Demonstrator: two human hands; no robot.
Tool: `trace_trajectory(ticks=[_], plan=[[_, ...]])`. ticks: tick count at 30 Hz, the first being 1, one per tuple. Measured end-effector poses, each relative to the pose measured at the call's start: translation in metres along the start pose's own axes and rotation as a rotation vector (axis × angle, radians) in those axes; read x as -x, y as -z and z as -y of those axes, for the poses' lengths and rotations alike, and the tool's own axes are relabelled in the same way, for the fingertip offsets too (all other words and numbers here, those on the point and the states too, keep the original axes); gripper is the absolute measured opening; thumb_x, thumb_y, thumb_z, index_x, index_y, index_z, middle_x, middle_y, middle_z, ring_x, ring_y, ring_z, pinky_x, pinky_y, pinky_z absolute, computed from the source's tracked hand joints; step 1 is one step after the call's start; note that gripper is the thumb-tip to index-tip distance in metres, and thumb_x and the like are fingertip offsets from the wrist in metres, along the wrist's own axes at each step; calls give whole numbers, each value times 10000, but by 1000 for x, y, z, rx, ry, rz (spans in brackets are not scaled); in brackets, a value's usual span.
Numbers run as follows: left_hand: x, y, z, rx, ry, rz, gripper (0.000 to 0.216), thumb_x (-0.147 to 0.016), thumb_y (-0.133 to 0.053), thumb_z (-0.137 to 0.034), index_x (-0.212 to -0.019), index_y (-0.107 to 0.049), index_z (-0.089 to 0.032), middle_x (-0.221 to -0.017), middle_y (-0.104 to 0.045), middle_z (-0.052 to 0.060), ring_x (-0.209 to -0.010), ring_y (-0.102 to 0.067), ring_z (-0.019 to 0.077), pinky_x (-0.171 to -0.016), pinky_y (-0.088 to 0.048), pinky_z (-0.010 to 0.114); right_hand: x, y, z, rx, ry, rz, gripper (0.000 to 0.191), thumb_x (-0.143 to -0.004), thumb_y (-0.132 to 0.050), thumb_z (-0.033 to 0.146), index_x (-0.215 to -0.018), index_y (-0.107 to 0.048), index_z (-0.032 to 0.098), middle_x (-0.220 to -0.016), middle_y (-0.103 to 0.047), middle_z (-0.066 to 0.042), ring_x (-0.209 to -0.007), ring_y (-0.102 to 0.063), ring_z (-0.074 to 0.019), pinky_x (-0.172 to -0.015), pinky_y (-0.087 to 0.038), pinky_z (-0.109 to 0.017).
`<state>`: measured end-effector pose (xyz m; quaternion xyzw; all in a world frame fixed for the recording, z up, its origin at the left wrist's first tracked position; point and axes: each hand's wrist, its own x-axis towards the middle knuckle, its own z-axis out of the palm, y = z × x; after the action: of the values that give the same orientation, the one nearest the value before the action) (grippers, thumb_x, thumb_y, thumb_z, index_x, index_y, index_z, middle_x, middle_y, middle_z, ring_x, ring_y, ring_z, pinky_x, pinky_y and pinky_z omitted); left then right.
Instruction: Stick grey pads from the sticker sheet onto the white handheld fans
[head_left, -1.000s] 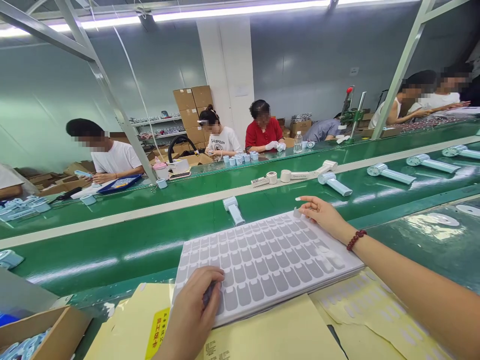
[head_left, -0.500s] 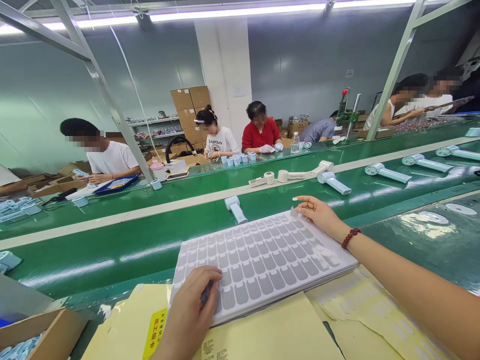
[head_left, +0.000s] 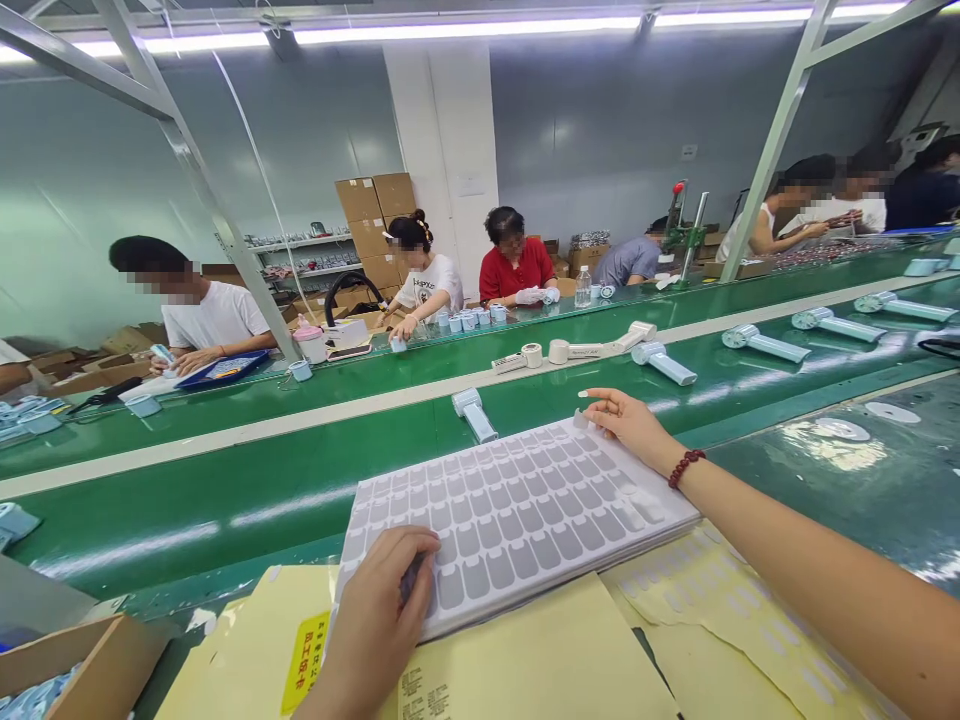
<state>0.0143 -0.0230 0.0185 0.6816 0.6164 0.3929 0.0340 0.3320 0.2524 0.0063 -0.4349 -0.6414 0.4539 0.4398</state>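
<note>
A single head-worn camera looks forward and down from just behind the left grip (head_left: 367, 625) and right grip (head_left: 628, 422), out across the green conveyor worktop (head_left: 225, 525).

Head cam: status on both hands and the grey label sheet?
Left hand curled on near edge of white sheet of grey rounded labels. Right hand open at its far corner. Pale blue handheld fan on green conveyor belt beyond, apart.

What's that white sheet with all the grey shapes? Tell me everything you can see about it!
The white sheet looks like a thin paper stack. It is covered in neat rows of rounded grey shapes, a few near the right end paler. It lies flat at a slant on yellow paper. The left hand presses its near edge; the right hand touches its far corner.
</note>
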Motion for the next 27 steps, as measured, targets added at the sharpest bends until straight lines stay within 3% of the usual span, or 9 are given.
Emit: trace_trajectory(ticks=[27], plan=[[-1, 3, -1, 12, -20, 8, 198, -957, -505, -336, -928, -695, -292, -1015, -727, 68, -945, -689, 255, -797, -597, 387, 2, -3, 6, -32, -6, -28, 307, -996, -630, 352, -1227, -614, 151, -1150, -651, -91, -933, -670, -194, -787, -606, -366]])
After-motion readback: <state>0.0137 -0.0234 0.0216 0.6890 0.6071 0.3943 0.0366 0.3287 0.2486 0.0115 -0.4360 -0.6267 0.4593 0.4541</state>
